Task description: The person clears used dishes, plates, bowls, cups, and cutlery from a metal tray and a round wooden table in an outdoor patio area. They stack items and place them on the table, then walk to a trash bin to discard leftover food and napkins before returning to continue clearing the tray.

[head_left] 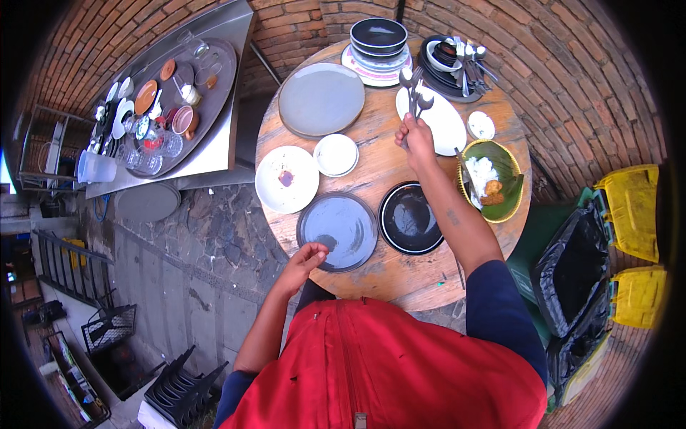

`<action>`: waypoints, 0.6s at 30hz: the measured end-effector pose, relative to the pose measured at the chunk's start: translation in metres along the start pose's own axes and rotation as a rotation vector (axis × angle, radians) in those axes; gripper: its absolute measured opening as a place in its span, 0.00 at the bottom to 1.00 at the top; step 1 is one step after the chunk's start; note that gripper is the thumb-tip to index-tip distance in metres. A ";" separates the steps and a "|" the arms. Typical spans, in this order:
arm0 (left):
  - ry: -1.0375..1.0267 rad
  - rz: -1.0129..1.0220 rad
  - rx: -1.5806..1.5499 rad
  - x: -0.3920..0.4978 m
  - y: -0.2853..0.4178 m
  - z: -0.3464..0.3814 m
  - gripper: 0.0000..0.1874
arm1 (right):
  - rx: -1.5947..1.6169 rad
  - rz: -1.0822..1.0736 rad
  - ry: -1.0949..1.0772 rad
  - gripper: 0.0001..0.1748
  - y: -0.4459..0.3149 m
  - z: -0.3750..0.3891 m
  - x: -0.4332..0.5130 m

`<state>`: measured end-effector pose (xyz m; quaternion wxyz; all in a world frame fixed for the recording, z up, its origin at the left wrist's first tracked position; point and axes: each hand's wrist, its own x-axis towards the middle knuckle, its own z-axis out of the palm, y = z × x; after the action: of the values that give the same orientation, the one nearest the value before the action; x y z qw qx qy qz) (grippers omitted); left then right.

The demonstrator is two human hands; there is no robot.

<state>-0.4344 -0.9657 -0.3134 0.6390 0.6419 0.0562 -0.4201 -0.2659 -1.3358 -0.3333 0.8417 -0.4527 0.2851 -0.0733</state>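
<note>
My right hand (416, 137) is closed around a bunch of metal spoons and forks (411, 92), their heads pointing away from me. It is over the near-left edge of a white oval plate (442, 126). My left hand (305, 264), loosely curled with nothing visible in it, hovers by the near-left rim of a grey round plate (351, 228). Beside that plate lies a black plate with a pale rim (410, 220). To the right, a leaf-lined basket (509, 177) holds white rice and browned food. More cutlery (470, 69) rests on stacked dark plates (429, 80) at the far right.
The round wooden table (380, 155) also carries a large grey plate (321, 99), stacked bowls (378, 37), a stained white plate (286, 179) and small white dishes (336, 154). A metal counter (214, 155) with a loaded tray stands left. Lined bins (568, 263) stand right.
</note>
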 end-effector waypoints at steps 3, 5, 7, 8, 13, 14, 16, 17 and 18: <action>-0.001 -0.014 -0.009 -0.003 -0.001 -0.002 0.13 | 0.095 -0.138 0.146 0.13 -0.024 0.007 0.030; 0.009 -0.024 0.021 -0.005 -0.001 -0.002 0.13 | 0.103 -0.145 0.239 0.15 -0.054 0.006 0.058; 0.008 -0.031 0.017 -0.006 0.001 -0.001 0.13 | 0.017 -0.182 0.365 0.15 -0.088 0.000 0.090; 0.006 -0.025 0.020 -0.007 0.002 0.000 0.13 | -0.055 -0.177 0.370 0.15 -0.104 -0.009 0.103; 0.021 -0.046 0.033 -0.013 0.007 0.007 0.14 | -0.713 -0.238 0.496 0.18 -0.141 -0.076 0.170; 0.025 -0.048 0.026 -0.015 0.006 0.008 0.14 | -0.801 -0.233 0.501 0.18 -0.141 -0.090 0.186; 0.024 -0.042 0.027 -0.019 0.004 0.009 0.15 | -1.387 -0.320 0.453 0.16 -0.139 -0.119 0.216; 0.037 -0.032 0.034 -0.022 0.003 0.011 0.15 | -1.835 -0.408 0.402 0.14 -0.137 -0.133 0.227; 0.062 -0.014 0.051 -0.025 0.002 0.011 0.15 | -2.116 -0.519 0.376 0.13 -0.137 -0.144 0.236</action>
<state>-0.4549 -0.9640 -0.2944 0.6175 0.6704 0.0696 -0.4056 -0.1316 -1.6091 -0.3824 -0.0680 -0.9717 0.2235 -0.0345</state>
